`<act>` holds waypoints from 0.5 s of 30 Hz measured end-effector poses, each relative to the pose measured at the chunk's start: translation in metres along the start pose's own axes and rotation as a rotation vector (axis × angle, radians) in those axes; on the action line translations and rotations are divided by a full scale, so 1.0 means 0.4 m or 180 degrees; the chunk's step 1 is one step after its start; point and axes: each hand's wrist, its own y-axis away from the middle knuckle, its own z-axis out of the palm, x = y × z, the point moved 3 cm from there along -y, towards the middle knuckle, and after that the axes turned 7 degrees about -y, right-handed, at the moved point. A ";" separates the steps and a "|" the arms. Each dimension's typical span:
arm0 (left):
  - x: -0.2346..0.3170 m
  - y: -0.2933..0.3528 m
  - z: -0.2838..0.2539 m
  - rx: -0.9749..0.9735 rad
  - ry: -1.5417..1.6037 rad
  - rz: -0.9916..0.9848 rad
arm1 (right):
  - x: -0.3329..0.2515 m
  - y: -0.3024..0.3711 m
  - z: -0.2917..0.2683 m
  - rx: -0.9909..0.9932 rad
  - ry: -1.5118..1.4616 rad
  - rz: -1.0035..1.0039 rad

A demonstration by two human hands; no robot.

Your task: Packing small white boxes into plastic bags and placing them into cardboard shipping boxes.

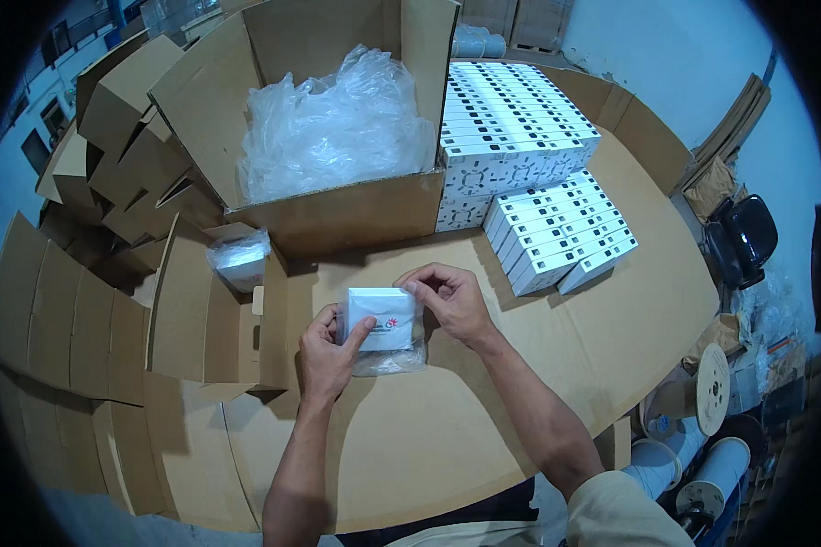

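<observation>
A flat white square packet (392,339) with a small red mark lies over the cardboard-covered table in front of me. Around its lower part shows a clear plastic bag (388,363), which extends below it. My left hand (327,356) grips the packet at its left side, thumb across the front. At the upper right corner, my right hand (461,310) is closed in a pinch on the packet's edge or the bag; which of the two I cannot tell. Just left, an open brown carton (181,319) holds a plastic-wrapped white item (242,264) at its far end.
Behind stands a large carton (347,214) filled with crumpled clear bags (337,137). White boxes (511,109) are stacked at the far right, with a lower row (561,228) nearer. Empty cartons (123,173) pile up at left. Cable reels (711,387) stand beyond the table's right edge.
</observation>
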 end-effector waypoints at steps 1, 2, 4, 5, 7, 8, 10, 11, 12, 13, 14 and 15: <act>-0.004 -0.002 0.001 -0.0006 -0.0005 0.0001 | 0.006 0.000 -0.004 0.0202 -0.0078 0.0229; -0.013 -0.007 0.000 0.0139 0.0037 0.0029 | 0.012 0.000 -0.006 0.0405 -0.0157 0.0457; -0.023 -0.018 0.000 0.0278 0.0073 0.0060 | 0.014 0.001 0.012 0.0527 -0.0300 0.0484; -0.022 -0.027 -0.001 0.0399 0.0250 0.0075 | 0.015 0.004 0.018 0.0642 -0.0440 0.0513; -0.024 -0.043 -0.004 0.0509 0.0422 0.0102 | 0.040 0.009 0.017 0.0538 -0.0287 0.0685; -0.030 -0.051 -0.006 0.0443 0.0333 0.0078 | 0.052 0.010 0.017 0.0425 -0.0130 0.0867; -0.036 -0.059 -0.005 0.0377 0.0246 0.0042 | 0.040 0.011 0.026 0.0262 -0.0119 0.0941; -0.037 -0.061 -0.002 0.0349 0.0297 0.0068 | 0.051 0.010 0.024 0.0287 -0.0111 0.0919; -0.036 -0.063 0.003 0.0318 0.0356 0.0096 | 0.053 0.009 0.020 0.0313 -0.0095 0.0895; -0.035 -0.063 0.004 0.0316 0.0364 0.0093 | 0.055 0.011 0.020 0.0315 -0.0087 0.0898; -0.034 -0.062 0.004 0.0287 0.0427 0.0071 | 0.056 0.012 0.023 0.0377 -0.0280 0.0822; -0.033 -0.061 0.002 0.0258 0.0488 0.0047 | 0.057 0.013 0.027 0.0438 -0.0477 0.0748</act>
